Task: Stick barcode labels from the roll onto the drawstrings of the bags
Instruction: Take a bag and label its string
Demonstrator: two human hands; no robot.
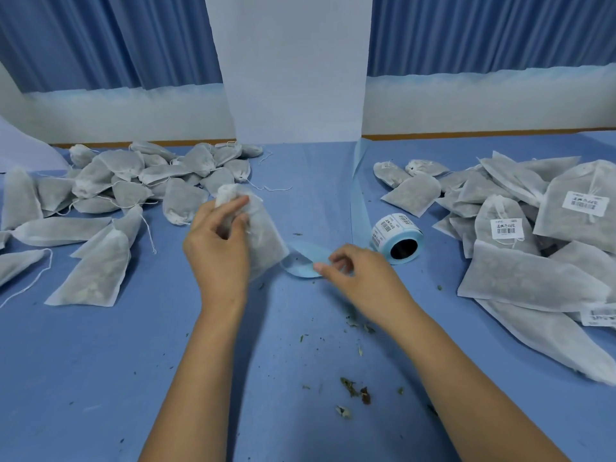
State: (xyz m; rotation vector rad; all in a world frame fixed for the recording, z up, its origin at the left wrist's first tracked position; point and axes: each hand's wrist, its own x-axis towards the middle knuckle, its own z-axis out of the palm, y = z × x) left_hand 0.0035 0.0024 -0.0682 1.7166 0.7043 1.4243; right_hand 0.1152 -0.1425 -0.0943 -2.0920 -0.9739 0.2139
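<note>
A: Left hand (pixel 216 245)?
B: My left hand grips one bag (pixel 266 238) at its neck, at the desk (pixel 166 361) centre.
A: Right hand (pixel 361 275)?
B: My right hand pinches the blue backing strip (pixel 301 261); the label roll (pixel 396 235) lies beside it.

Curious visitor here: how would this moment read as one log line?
left hand: grips bag | right hand: pinches backing strip | roll: lying on table
</note>
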